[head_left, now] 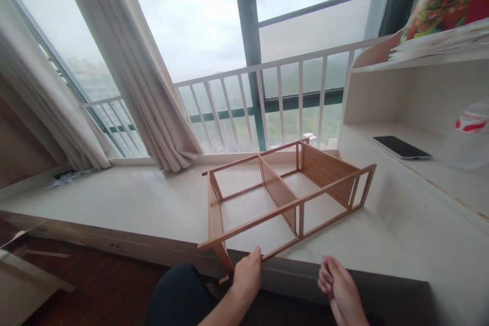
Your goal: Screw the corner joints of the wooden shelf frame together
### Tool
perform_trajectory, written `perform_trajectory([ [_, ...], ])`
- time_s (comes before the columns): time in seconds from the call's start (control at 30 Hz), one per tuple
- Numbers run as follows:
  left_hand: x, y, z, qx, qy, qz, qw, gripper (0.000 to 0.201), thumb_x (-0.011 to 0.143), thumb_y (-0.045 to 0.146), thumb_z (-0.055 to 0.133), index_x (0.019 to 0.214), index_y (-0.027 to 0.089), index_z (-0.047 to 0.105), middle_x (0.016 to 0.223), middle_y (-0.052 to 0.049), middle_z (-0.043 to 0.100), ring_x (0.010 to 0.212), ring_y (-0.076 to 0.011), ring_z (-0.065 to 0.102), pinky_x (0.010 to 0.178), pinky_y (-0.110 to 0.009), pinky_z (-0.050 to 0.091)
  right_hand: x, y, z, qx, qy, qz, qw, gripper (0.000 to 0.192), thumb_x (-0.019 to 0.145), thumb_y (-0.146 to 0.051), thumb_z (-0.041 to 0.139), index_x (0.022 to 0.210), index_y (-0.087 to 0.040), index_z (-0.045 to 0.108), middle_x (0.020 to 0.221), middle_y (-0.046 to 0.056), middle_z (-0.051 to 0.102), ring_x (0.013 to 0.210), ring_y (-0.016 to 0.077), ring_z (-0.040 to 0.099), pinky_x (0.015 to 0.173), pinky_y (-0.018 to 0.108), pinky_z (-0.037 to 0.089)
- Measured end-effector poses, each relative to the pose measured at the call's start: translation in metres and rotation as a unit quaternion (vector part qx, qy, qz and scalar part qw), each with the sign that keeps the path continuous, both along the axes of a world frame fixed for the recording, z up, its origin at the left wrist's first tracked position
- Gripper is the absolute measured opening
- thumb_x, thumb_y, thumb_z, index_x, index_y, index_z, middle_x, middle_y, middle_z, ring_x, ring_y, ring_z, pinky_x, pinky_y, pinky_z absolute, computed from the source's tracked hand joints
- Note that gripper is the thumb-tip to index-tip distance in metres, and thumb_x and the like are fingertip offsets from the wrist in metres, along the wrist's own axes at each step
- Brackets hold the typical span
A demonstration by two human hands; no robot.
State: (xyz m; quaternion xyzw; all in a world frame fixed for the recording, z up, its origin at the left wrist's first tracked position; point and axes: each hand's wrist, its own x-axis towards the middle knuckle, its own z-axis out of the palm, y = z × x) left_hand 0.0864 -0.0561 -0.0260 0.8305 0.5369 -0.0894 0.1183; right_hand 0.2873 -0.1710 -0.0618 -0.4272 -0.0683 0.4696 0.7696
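Frame: an open wooden frame of thin orange-brown slats (284, 191), a shallow box shape split by a solid middle panel, lies flat on the pale, smooth window ledge (126, 198), its near corner jutting over the ledge's front edge.
Left hand: the left hand (247, 274) sits right at the frame's near bottom rail, fingers curled under and thumb up against the slat; it looks to pinch the rail lightly, though the grip itself is partly hidden from here.
Right hand: the right hand (340, 288) rests low, just in front of the ledge's dark front edge, fingers loosely bent together and holding nothing; it is apart from the frame, off to its right.
Frame make: slender square sticks form the rails and posts; flat board panels with visible grain close the far right end and the near left end.
Ledge: matte off-white surface, wide and bare around the frame.
Behind: cream pleated curtains (126, 71) hang to the ledge beside a white barred railing (267, 97) at the window.
Right side: a white shelf unit (416, 97) holds a flat black phone (401, 147).
Below: a dark-clothed knee (179, 295) over dark wooden floor.
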Motion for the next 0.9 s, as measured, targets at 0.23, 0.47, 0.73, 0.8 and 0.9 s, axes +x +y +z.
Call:
perform_trajectory([
  [0.23, -0.033, -0.027, 0.026, 0.013, -0.02, -0.016, 1.0, 0.022, 0.096, 0.027, 0.042, 0.106, 0.022, 0.061, 0.105, -0.009, 0.073, 0.096, -0.0274, 0.071, 0.078, -0.034, 0.048, 0.013, -0.002, 0.0, -0.021, 0.001, -0.047, 0.999, 0.046, 0.067, -0.053, 0.085, 0.083, -0.019, 0.058, 0.051, -0.013, 0.031, 0.039, 0.0035, 0.025, 0.036, 0.016, 0.026],
  [0.47, -0.061, -0.038, 0.072, 0.033, -0.017, -0.026, 0.999, 0.021, 0.096, 0.031, 0.043, 0.099, 0.024, 0.063, 0.1, -0.008, 0.075, 0.092, -0.0303, 0.072, 0.076, -0.036, 0.048, 0.026, 0.018, 0.024, 0.033, 0.066, -0.002, 0.997, 0.046, 0.07, -0.051, 0.086, 0.089, -0.018, 0.061, 0.048, -0.014, 0.029, 0.038, 0.0037, 0.024, 0.036, 0.016, 0.026],
  [0.73, -0.088, -0.041, 0.115, 0.061, -0.043, -0.02, 0.997, 0.016, 0.094, 0.033, 0.049, 0.093, 0.026, 0.063, 0.095, -0.005, 0.075, 0.089, -0.0277, 0.071, 0.074, -0.033, 0.044, 0.032, 0.042, 0.05, 0.106, 0.073, 0.037, 0.991, 0.029, 0.076, -0.038, 0.084, 0.078, -0.017, 0.063, 0.049, -0.013, 0.022, 0.04, 0.0052, 0.016, 0.035, 0.019, 0.021],
  [0.8, -0.095, -0.039, 0.125, 0.069, -0.063, -0.024, 0.995, 0.014, 0.093, 0.033, 0.05, 0.092, 0.026, 0.063, 0.094, -0.004, 0.075, 0.089, -0.0268, 0.07, 0.074, -0.032, 0.043, 0.031, 0.045, 0.056, 0.119, 0.07, 0.044, 0.989, 0.027, 0.077, -0.036, 0.083, 0.082, -0.016, 0.066, 0.049, -0.013, 0.022, 0.041, 0.0051, 0.017, 0.036, 0.019, 0.021],
  [0.9, -0.106, -0.034, 0.14, 0.073, -0.088, -0.035, 0.993, 0.012, 0.093, 0.031, 0.053, 0.091, 0.026, 0.063, 0.093, -0.003, 0.074, 0.091, -0.0255, 0.069, 0.074, -0.03, 0.041, 0.029, 0.049, 0.069, 0.127, 0.058, 0.049, 0.989, 0.031, 0.077, -0.038, 0.083, 0.091, -0.013, 0.071, 0.049, -0.013, 0.023, 0.042, 0.0048, 0.018, 0.037, 0.019, 0.023],
])
